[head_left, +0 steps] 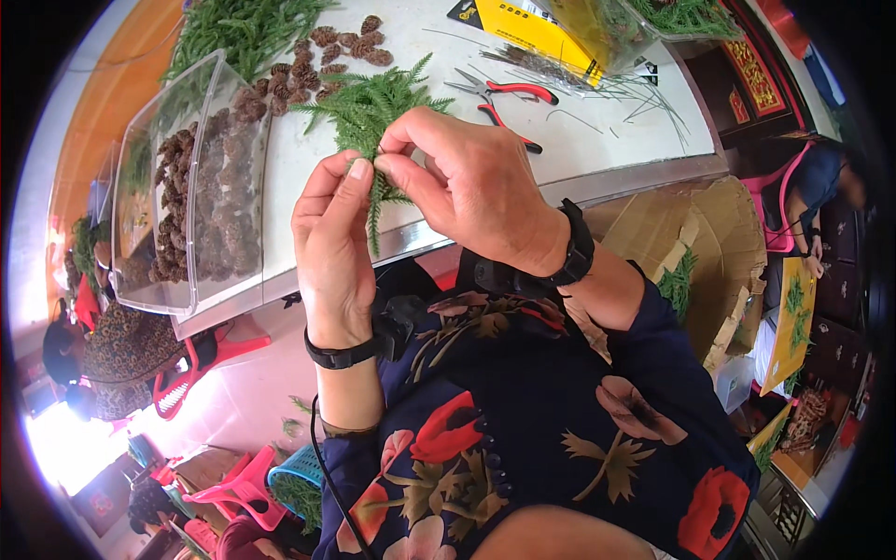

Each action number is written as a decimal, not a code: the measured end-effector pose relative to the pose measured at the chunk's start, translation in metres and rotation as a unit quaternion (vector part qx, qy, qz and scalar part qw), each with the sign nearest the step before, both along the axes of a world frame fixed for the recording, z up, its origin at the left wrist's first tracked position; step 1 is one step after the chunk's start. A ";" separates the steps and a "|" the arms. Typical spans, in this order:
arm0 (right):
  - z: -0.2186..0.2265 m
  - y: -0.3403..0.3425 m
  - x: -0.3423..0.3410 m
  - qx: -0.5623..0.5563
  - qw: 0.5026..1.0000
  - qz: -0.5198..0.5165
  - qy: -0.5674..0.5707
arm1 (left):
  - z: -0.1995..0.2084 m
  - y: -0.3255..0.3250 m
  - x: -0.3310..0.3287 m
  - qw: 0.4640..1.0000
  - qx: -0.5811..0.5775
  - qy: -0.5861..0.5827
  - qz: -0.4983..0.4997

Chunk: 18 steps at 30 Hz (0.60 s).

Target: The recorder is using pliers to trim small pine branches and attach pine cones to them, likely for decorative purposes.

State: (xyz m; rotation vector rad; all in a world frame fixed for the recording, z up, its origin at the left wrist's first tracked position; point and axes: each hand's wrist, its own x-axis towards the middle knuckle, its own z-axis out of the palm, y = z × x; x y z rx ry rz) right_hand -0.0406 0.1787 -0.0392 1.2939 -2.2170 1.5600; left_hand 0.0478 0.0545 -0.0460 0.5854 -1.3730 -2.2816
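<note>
A bunch of green artificial pine sprigs [378, 103] is held over the near edge of the white table [299, 163]. My left hand [334, 229] pinches its stem end between thumb and fingers. From the right, my right hand [481, 177] pinches at the same spot, its fingertips touching the left thumb. Whether a wire or stem lies between the fingertips is too small to make out. One sprig hangs below the fingers. Just beyond my right hand lie pliers with red handles [523, 90], their jaws apart.
Loose pine cones [303, 77] lie behind a clear plastic bin [198, 168] of cones at left. More greenery [233, 37] is piled at the back. Thin wires [653, 107] and a yellow package [537, 33] lie at right, above a cardboard box [723, 219]. Other people sit nearby.
</note>
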 end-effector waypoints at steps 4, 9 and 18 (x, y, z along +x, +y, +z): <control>-0.007 0.000 0.007 -0.049 0.996 0.024 -0.063 | -0.003 -0.001 0.001 1.000 0.021 0.008 0.003; -0.015 0.003 0.009 -0.098 0.995 0.023 -0.027 | 0.004 0.007 -0.001 1.000 0.022 -0.009 0.012; -0.013 0.005 0.013 -0.072 0.997 0.022 -0.014 | 0.000 -0.009 0.004 0.999 0.013 -0.008 -0.051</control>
